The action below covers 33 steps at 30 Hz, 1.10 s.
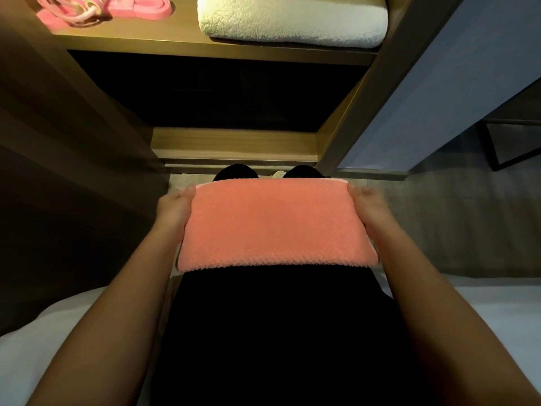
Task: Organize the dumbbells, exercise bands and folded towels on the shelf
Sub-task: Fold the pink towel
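Left hand (172, 208) and right hand (369, 206) each grip a short end of the folded salmon towel (275, 227), fingers curled round its edges, before the wooden shelf (205, 43)

- coral towel (275, 224): fuzzy waffle-knit cloth, matt
- white towel (292, 22): coarse terry
- shelf (181, 43): wood-grain laminate, satin
- pink bands (140, 8): smooth rubbery, matt
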### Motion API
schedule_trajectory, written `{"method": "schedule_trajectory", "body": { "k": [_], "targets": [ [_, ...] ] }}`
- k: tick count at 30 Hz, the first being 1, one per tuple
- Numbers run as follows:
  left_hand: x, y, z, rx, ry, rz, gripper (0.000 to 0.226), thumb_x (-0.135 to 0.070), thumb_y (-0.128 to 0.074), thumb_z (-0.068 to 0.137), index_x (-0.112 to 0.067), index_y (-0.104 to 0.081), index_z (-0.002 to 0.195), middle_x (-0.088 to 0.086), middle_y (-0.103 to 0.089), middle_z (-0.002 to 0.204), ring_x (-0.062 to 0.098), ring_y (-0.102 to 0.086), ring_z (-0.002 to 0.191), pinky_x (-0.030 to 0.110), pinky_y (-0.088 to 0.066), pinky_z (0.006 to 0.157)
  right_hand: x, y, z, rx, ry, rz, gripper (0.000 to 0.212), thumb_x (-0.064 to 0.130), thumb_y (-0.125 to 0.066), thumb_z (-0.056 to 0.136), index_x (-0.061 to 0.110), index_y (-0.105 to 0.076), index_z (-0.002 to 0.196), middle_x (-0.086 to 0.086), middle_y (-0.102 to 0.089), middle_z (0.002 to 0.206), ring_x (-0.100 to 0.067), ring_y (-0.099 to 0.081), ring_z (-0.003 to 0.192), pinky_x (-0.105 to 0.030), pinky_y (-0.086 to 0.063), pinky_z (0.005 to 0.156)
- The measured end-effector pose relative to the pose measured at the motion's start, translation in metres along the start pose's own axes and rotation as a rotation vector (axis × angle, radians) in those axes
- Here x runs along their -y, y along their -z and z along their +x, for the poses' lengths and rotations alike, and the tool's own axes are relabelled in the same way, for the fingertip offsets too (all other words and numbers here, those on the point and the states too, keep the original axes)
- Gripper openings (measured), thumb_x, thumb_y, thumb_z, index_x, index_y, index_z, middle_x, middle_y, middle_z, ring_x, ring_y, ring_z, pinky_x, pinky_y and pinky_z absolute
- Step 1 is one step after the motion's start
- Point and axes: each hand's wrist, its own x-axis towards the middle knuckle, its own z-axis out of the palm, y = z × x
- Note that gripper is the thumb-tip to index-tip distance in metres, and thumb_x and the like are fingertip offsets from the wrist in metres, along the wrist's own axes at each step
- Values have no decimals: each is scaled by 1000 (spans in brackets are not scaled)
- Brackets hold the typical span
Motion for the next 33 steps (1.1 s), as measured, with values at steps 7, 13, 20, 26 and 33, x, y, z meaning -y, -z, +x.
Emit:
{"method": "schedule_trajectory", "body": {
  "k": [7, 13, 20, 26, 33],
  "targets": [
    [4, 5, 5, 14, -12, 45, 33, -47, -47, 98, -16, -57, 105, 5, -61, 94, 18, -57, 79, 31, -44, 65, -7, 0, 5, -8, 9, -22, 43, 46, -40, 101, 12, -62, 111, -12, -65, 108, -25, -62, 95, -38, -49, 82],
    [30, 23, -16, 200, 36, 147, 45, -52, -34, 101, -14, -58, 98, 10, -60, 98, 23, -55, 84, 34, -40, 68, -29, 19, -19, 122, -96, -91, 58, 56, -32, 100, 11, -56, 127, -11, -59, 117, -25, -56, 103, -40, -43, 88],
    [56, 35, -25, -8, -223, 323, 38, -40, -37, 104, -8, -58, 103, 6, -53, 90, 17, -50, 78, 31, -38, 61, -41, 26, -53, -24, 125, -221, 45, 36, -36, 104, 0, -60, 118, -13, -60, 97, -20, -53, 83, -33, -39, 77],
    [54, 37, -26, 54, -155, 248, 38, -46, -39, 102, -13, -57, 96, 8, -56, 96, 21, -53, 83, 40, -44, 78, -46, 24, -50, 99, 17, -201, 54, 41, -36, 103, -2, -54, 130, -17, -57, 113, -23, -51, 95, -32, -38, 83],
    [23, 16, -22, 175, 21, 129, 48, -57, -30, 100, -16, -56, 97, 8, -58, 93, 24, -54, 83, 34, -39, 67, -20, 13, -21, 122, -68, -89, 66, 62, -29, 97, 14, -50, 138, -13, -55, 136, -30, -54, 117, -42, -40, 97]
  ]
}}
